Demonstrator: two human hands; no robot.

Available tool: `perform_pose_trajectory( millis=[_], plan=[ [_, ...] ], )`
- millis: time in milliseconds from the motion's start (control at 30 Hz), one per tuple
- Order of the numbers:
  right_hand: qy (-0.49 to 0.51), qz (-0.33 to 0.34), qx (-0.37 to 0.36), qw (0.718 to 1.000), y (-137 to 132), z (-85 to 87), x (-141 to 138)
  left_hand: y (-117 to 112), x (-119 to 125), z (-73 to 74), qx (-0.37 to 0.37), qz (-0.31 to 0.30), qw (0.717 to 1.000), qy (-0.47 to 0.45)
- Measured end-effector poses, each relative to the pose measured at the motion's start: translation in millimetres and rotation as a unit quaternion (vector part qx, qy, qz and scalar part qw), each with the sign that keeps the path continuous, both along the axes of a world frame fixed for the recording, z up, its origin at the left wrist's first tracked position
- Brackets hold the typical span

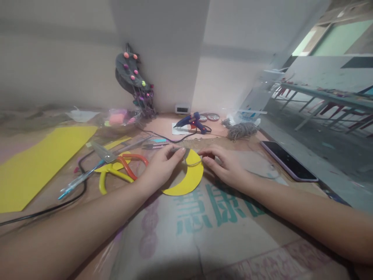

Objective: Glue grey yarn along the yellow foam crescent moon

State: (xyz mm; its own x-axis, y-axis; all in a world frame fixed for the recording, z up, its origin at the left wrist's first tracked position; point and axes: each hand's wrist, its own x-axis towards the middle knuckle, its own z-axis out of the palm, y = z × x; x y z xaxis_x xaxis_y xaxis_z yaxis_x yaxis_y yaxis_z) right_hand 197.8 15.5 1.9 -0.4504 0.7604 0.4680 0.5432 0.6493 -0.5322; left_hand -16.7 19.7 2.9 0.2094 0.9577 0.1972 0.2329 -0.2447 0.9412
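Observation:
A yellow paper crescent moon [192,177] is upright between my hands, its open side to the left. Grey yarn covers its upper tip, and a loose strand of grey yarn [194,165] crosses its front. My left hand [165,162] is closed on the wrapped tip of the crescent, between thumb and fingers. On the other side, my right hand [223,161] pinches the strand by the crescent's right edge. The strand's tail appears to trail off to the right, beyond my right wrist.
Orange-handled scissors [126,161], yellow-handled pliers [109,171] and a pen [78,181] lie left, near a yellow sheet [40,167]. Behind are a blue glue gun [189,121], a yarn bundle [240,130] and a grey crescent with pompoms [128,72]. A phone [288,160] lies right.

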Motion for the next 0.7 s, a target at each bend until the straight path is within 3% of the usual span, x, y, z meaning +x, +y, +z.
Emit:
perform_pose_trajectory(
  millis=[167, 500, 567, 700],
  plan=[
    [0.011, 0.057, -0.018, 0.998, 4.1, -2.6, 0.1, -0.6, 0.0, 0.1, 0.007, -0.008, 1.000, 0.014],
    [0.054, 0.053, -0.104, 0.992, 1.3, 2.9, 0.4, -0.5, -0.6, -0.6, -0.012, -0.027, 0.999, 0.018],
    [0.058, 0.028, -0.110, 0.992, 1.5, 4.2, 1.7, 0.3, -0.9, -2.2, -0.010, -0.023, 1.000, 0.019],
    [0.094, -0.084, -0.108, 0.986, 6.7, 7.4, 8.5, 1.7, -0.4, -4.3, -0.001, -0.018, 0.999, 0.030]
  ],
)
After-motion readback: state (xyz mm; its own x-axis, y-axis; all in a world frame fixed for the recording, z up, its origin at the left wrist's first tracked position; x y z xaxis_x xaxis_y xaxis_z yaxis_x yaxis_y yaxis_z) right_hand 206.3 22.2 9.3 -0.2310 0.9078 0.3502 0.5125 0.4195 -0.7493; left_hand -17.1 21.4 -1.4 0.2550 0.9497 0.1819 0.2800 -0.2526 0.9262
